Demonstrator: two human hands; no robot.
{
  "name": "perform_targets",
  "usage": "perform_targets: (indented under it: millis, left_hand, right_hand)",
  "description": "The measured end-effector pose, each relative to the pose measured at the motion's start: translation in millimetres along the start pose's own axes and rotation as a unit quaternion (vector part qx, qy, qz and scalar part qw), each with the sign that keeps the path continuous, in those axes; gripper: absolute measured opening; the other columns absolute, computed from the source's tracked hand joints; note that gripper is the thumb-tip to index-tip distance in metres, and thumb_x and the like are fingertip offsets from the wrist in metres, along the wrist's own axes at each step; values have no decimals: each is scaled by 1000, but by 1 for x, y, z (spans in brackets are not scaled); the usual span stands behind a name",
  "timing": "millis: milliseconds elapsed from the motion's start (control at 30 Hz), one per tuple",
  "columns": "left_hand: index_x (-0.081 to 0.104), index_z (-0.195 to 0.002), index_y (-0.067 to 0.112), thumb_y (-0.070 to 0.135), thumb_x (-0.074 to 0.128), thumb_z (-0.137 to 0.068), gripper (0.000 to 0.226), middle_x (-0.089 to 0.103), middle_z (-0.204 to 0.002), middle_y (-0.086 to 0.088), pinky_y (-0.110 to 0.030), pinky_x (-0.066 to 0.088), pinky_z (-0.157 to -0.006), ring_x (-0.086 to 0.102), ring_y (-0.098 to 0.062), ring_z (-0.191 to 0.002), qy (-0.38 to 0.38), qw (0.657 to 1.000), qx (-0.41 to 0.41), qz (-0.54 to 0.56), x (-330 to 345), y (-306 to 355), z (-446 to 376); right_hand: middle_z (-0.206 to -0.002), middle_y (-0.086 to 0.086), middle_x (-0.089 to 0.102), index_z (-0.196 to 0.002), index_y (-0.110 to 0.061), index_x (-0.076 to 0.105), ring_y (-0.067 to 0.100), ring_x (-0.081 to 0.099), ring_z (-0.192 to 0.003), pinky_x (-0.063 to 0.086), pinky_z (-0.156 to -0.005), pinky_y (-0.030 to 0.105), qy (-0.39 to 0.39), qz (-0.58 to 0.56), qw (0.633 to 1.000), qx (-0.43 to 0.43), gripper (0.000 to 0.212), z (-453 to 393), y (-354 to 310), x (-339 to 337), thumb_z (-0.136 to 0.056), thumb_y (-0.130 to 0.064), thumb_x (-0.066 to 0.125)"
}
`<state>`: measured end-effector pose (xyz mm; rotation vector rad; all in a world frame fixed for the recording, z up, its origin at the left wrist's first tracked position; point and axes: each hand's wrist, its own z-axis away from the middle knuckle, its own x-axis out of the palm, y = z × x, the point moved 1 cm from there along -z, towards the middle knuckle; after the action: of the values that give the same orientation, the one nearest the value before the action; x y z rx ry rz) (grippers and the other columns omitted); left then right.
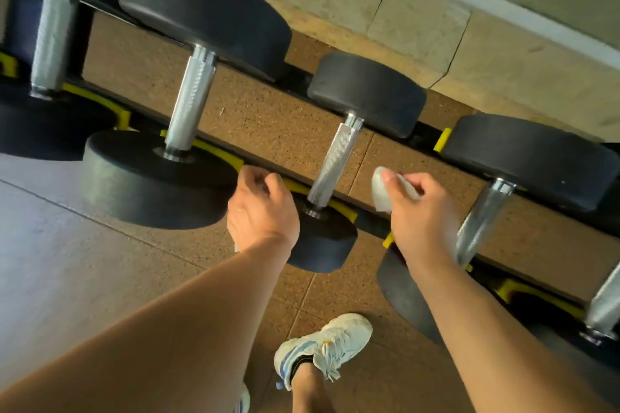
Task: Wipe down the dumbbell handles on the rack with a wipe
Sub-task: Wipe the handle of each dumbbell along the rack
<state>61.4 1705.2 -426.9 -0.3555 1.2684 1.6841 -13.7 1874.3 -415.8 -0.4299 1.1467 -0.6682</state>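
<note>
Right hand (pixel 422 211) grip holds wipe (pixel 380 189) just right of middle handle (pixel 335 166), not touching. Left hand (pixel 261 208) loosely curled, empty. No handle visibly wiped; all look left to do.

left hand (pixel 263 208): arm reaching out, fingers loosely curled, holding nothing | right hand (pixel 421 211): arm reaching out, fingers and thumb pinching a white wipe (pixel 380 189) | both forearms bare
</note>
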Motion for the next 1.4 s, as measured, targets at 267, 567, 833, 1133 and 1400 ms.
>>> perform_targets:
  millis: [267,567,833,1133,1400]
  left_hand:
    - [60,-97,24,29,43,-96,18,51,-74,13,-31,32,-76,50,-23,-80,-15,1000,-15,-5,0,2,-3]
    - [58,-94,26,28,41,-94,18,59,-89,1,-33,32,-78,47,-22,-83,-38,999,-10,-10,0,2,-7]
    - [44,-97,31,36,46,-96,5,55,-87,4,-36,40,-80,57,-28,-94,-158,987,-16,-10,-7,-2,-12]
    - [56,-88,34,36,55,-90,3,60,-80,16,-18,44,-62,58,-2,-77,-233,939,252,31,-166,26,-97]
    - [49,-90,34,37,45,-95,6,55,-77,13,-30,34,-62,51,-10,-72,-157,948,246,-128,-147,20,-170]
  right_hand:
    - [-110,-16,71,-111,-27,75,1,64,-87,49,-69,16,9,-232,951,205,22,-24,-58,40,-93,-17,68]
    - [-144,0,54,-148,-29,42,19,60,-118,51,-73,19,-15,-135,972,190,57,-14,-43,28,-97,-11,58]
    - [-140,9,56,-153,-20,32,26,64,-113,55,-74,32,-31,110,973,199,64,33,-87,61,-96,-12,59]
    - [-103,-15,68,-113,-33,66,-1,62,-80,51,-65,19,-2,64,991,121,16,88,-174,76,-99,-29,59]
    - [-84,-21,65,-114,-27,73,-8,60,-74,45,-65,4,118,11,993,-14,25,37,-248,161,-98,-16,58]
